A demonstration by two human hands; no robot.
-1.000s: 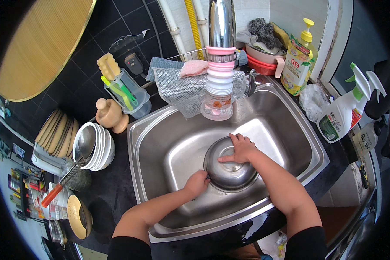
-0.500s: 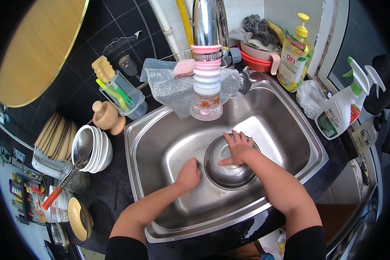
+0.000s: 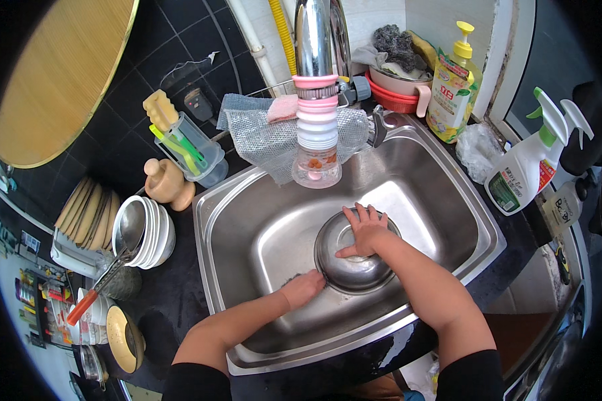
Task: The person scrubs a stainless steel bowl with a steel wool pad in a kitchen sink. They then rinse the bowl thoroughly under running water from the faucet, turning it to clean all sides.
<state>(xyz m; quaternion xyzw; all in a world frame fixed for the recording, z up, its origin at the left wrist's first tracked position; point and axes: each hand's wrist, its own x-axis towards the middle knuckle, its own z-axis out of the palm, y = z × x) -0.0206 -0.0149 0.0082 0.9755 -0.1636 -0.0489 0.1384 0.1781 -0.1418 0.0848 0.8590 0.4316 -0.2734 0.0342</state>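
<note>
A round stainless steel bowl [image 3: 334, 264] lies upside down in the metal sink [image 3: 241, 234], its base ring facing up. My right hand [image 3: 366, 234] rests flat on top of it, fingers spread over the base. Against the bowl's lower left side is my left hand [image 3: 304, 289], fingers curled closed. A small dark patch shows beside its knuckles, but whatever it grips is mostly hidden under the palm. Above the sink hangs the tap [image 3: 316, 87] with a pink and white filter nozzle [image 3: 317, 137].
Stacked white bowls [image 3: 159, 230] with a ladle [image 3: 107, 274], a wooden mortar [image 3: 167, 182] and a yellow bowl [image 3: 124, 341] stand left. A grey mesh cloth [image 3: 261, 137] hangs behind the tap. Right are a yellow pump bottle [image 3: 451, 93] and a white spray bottle [image 3: 518, 174].
My left hand has slid toward me and slightly right along the bowl's side, from its left edge to its lower left. My right hand stays on the bowl.
</note>
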